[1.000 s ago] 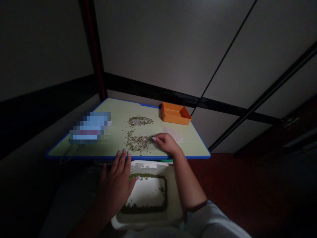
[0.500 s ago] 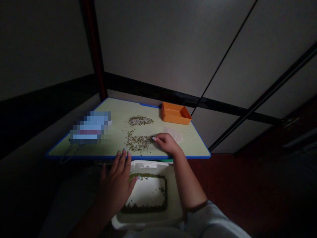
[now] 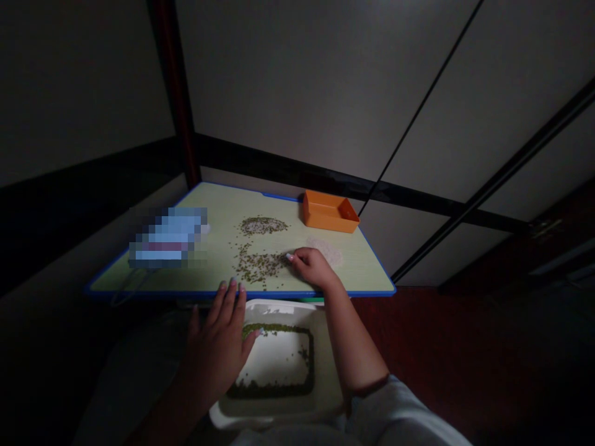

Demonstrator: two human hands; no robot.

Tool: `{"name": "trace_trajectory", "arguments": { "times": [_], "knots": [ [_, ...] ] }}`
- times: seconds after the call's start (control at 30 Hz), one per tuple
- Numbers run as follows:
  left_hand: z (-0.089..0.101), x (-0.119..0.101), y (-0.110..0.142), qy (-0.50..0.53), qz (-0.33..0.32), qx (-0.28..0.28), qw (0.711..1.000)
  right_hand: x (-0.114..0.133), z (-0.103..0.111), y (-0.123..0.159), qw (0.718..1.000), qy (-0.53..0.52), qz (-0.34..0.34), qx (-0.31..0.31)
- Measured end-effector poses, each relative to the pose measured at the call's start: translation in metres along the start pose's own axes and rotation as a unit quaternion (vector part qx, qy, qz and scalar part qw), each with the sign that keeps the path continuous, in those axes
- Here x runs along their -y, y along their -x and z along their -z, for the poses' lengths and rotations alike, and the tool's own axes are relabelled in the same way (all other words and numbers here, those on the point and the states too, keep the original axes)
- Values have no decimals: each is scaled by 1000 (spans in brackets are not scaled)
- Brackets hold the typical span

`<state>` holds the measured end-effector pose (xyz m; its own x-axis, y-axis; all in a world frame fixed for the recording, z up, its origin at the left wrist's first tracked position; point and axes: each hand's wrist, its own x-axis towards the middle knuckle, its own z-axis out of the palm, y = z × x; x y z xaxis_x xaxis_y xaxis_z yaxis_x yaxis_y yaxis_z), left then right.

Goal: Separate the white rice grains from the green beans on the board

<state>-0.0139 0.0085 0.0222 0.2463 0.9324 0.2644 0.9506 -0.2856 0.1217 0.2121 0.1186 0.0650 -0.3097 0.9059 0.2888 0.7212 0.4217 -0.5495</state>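
Note:
My right hand [image 3: 312, 266] rests on the pale table [image 3: 218, 204], thumb and fingertips pinched together at the right end of a scattered patch of small green beans and pale grains [image 3: 258, 265]. Whatever lies between the fingertips is too small to make out. Just behind is a second mixed pile [image 3: 264, 225]. A thin spread of whitish grains [image 3: 326, 250] lies beyond my right wrist. My left hand [image 3: 220, 334] has its fingers spread, the tips at the table's front edge and the thumb over the white basin [image 3: 325, 384]. Green beans [image 3: 279, 391] line the basin's bottom edges.
An orange box [image 3: 328, 217] stands at the table's back right corner. On the left side lies a blurred-out light blue object [image 3: 171, 235], with a cord [image 3: 125, 288] hanging near the front edge. Wall panels [image 3: 302, 93] close off the back; reddish floor [image 3: 409, 347] shows at right.

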Motion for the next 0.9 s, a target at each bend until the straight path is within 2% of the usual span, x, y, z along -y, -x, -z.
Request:
{"name": "trace_trajectory", "arguments": {
  "times": [0.3, 0.9],
  "knots": [
    [0, -1, -1, -3, -2, 1, 1000, 0, -2, 0, 1000, -2, 1, -2],
    [1, -1, -1, -8, -5, 4, 1000, 2, 0, 2, 998, -55, 11, 30]
  ]
}}
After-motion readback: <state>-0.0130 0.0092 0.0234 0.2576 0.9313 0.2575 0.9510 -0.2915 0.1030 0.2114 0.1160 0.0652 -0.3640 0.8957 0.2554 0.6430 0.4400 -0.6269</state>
